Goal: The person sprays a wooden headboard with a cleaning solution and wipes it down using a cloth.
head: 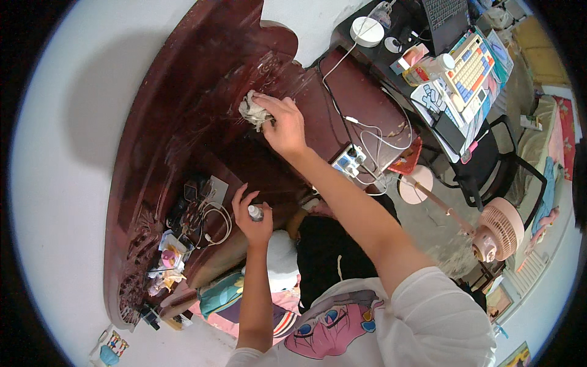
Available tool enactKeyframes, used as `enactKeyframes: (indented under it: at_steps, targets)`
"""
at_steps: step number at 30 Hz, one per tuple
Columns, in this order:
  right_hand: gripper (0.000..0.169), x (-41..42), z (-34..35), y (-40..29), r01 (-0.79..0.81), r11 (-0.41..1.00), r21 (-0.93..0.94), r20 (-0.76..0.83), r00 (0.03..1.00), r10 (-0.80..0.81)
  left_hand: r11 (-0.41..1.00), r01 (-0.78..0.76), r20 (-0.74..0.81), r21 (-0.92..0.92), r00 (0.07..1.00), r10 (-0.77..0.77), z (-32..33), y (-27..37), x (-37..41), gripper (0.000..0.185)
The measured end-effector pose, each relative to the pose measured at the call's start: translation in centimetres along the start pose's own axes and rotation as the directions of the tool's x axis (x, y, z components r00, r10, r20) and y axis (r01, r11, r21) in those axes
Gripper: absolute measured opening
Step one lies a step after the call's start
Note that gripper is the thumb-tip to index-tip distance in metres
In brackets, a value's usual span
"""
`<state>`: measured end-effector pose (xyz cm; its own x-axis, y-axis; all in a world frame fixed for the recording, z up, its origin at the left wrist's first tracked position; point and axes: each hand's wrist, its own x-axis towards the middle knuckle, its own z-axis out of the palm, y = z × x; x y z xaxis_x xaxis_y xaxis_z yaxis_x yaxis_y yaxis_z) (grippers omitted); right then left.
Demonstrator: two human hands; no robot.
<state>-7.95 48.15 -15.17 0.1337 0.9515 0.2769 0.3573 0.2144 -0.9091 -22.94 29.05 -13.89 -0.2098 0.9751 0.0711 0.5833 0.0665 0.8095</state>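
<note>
My right hand (284,121) presses a crumpled, pale cloth (255,110) against a dark red wooden headboard (197,82). Streaks and scuffs mark the glossy wood around the cloth. Lower down, my left hand (253,225) is wrapped around a small bottle with a white cap (255,212); most of its body is hidden by the palm and fingers. That hand is in front of the lower part of the headboard, apart from the wood as far as I can tell.
Tangled cables (215,220) lie on a ledge at the left. A power strip (349,160) with plugged-in cords sits on the red wooden top (339,91). To the right are a desk with a keyboard (470,69), a black chair (486,169) and a pink fan (500,227).
</note>
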Motion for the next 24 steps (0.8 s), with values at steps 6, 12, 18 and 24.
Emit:
enactKeyframes:
  at_steps: [6,12,18,24]
  targets:
    - [0.050,-2.7,1.6,2.3,0.131,0.991,0.012,0.038,0.991,-0.132,0.980,-0.048,-0.128,-0.195,0.991,0.023,0.7,2.7,0.0,0.033]
    - [0.047,1.4,-3.5,1.8,0.148,0.988,0.039,-0.147,0.979,-0.141,0.887,0.061,-0.126,-0.458,0.983,-0.132,1.5,5.8,2.4,0.016]
    - [0.050,4.0,-2.3,2.3,0.056,0.998,0.019,-0.344,0.938,-0.046,0.926,-0.004,-0.101,-0.377,0.994,-0.037,3.9,5.1,6.9,0.034]
    - [0.047,0.1,0.0,1.3,0.049,0.999,0.009,-0.071,0.996,-0.048,0.939,0.127,0.110,-0.320,0.989,-0.096,4.1,4.3,8.4,0.048]
